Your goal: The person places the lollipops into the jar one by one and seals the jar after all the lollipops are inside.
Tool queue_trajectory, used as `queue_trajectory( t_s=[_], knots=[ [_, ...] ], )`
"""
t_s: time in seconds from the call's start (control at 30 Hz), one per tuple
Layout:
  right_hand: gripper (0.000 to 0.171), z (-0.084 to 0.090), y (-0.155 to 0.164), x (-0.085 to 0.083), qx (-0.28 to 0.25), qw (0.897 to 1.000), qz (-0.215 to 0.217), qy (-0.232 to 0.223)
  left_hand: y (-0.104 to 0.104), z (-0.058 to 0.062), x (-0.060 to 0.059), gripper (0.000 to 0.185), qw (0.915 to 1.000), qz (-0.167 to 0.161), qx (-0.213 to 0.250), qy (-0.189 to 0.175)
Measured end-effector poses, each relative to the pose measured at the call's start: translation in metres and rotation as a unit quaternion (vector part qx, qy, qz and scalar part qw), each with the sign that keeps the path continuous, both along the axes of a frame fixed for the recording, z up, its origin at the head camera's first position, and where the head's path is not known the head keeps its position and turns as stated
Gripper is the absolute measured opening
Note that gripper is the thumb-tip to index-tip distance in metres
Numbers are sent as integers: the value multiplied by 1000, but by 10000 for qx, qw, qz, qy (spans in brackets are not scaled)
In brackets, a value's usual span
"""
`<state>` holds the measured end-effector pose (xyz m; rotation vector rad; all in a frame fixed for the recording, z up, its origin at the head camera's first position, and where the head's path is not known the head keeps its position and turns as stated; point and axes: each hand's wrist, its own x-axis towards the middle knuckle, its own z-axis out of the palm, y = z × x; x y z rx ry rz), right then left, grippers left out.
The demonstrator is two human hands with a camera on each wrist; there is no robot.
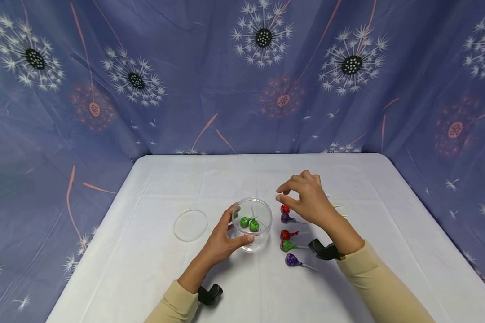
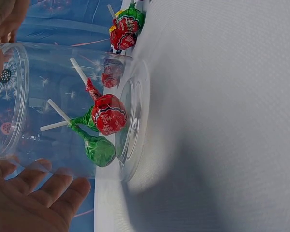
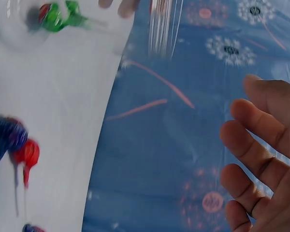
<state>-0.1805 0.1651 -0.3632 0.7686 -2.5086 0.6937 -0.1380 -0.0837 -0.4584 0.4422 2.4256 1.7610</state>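
Observation:
My left hand [image 1: 222, 242] grips a clear plastic jar [image 1: 262, 240], thumb at the near side and fingers round the far side. Green-wrapped lollipops [image 1: 254, 225] lie inside with their sticks pointing up. In the left wrist view, a red lollipop [image 2: 108, 114] overlaps the jar beside a green one [image 2: 99, 151]. My right hand [image 1: 307, 197] hovers to the right of the jar, fingers loosely bent, thumb and fingertips apart with nothing between them. Close below it, a red lollipop [image 1: 284, 209] and a purple one [image 1: 285, 218] lie on the table.
Nearer me on the white table [image 1: 145, 273] are a red lollipop [image 1: 285, 234], a green one [image 1: 286, 245] and a purple one [image 1: 292, 259]. A clear round lid [image 1: 175, 226] lies left of the jar. A blue dandelion-print curtain [image 1: 210, 89] hangs behind the table.

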Motion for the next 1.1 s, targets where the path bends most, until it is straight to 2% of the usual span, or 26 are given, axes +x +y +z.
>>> queue_trajectory(
  t_s=[0.27, 0.47, 0.73, 1.1],
  knots=[
    [11, -8, 32, 5, -339, 9989, -304, -92, -1, 0, 0, 94, 10000, 26, -74, -44],
    [11, -19, 58, 9, -305, 9959, -728, -439, -1, 2, 1, 94, 10000, 29, -42, -77],
    [18, -40, 95, 14, -129, 9862, -1329, -982, -1, 3, 1, 94, 10000, 17, -9, -30],
    [24, -72, 144, 5, 88, 9716, -1741, -1599, -1, 2, 1, 92, 10000, -21, 0, 1]
  ],
)
